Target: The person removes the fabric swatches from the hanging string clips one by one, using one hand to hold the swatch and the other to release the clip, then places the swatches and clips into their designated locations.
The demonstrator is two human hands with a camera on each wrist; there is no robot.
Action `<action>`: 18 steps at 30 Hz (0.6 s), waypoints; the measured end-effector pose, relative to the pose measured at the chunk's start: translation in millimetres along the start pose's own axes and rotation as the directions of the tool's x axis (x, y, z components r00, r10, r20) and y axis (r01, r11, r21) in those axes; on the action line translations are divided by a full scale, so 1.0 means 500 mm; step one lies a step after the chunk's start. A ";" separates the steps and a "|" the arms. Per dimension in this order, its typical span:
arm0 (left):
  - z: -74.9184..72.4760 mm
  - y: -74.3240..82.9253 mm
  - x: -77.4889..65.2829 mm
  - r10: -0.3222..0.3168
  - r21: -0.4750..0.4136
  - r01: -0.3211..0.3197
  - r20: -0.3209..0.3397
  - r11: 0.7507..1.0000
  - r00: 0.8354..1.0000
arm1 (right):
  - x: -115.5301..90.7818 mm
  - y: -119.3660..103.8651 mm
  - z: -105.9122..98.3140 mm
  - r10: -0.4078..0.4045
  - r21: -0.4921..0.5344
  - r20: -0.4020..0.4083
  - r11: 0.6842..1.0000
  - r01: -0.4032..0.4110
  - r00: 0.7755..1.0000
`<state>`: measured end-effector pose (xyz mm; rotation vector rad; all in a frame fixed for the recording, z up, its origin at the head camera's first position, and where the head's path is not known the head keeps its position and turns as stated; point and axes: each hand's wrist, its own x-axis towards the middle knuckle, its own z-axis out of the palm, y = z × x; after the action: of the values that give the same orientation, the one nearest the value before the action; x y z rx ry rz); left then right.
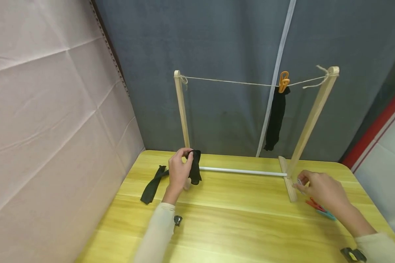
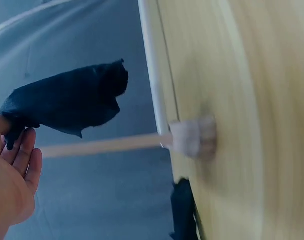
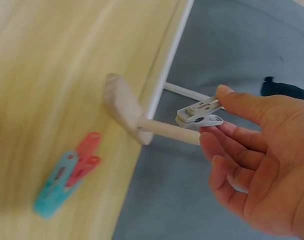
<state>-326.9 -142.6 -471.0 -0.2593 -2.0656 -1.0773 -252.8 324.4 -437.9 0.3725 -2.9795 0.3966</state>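
Observation:
My left hand (image 1: 179,166) pinches a small black sock-like cloth (image 1: 195,168) by its upper end, and it hangs near the left post of a wooden stand; the left wrist view shows the cloth (image 2: 72,97) dangling from thumb and fingers. Between thumb and fingers of my right hand (image 1: 322,188) is a white clothespin (image 3: 198,112), beside the stand's right post. A string (image 1: 230,82) runs between the two posts. On it, toward the right, an orange clothespin (image 1: 284,82) holds a second black cloth (image 1: 275,118).
More black cloth (image 1: 152,186) lies on the table (image 1: 237,226) left of the left hand. Red (image 1: 312,204) and teal (image 1: 326,214) clothespins lie under the right hand. The stand's right post (image 1: 312,117) rises from a wooden foot, and a white rod (image 1: 243,171) joins the bases.

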 end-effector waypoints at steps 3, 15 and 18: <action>-0.019 -0.019 0.000 0.001 0.032 0.000 -0.016 0.999 1.000 | -0.008 0.016 0.016 0.012 0.009 0.012 1.000 -0.012 1.000; -0.090 -0.080 0.041 -0.108 0.117 0.117 -0.082 0.986 0.991 | -0.023 0.073 0.059 0.053 0.059 0.079 0.997 -0.057 0.995; -0.103 -0.098 0.042 -0.138 0.133 0.149 -0.090 0.980 0.986 | -0.027 0.083 0.072 0.059 0.065 0.080 0.996 -0.064 0.995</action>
<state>-337.4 -215.9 -468.3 0.0035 -2.1009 -1.0046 -253.1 356.7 -484.3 0.3101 -3.0657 0.5013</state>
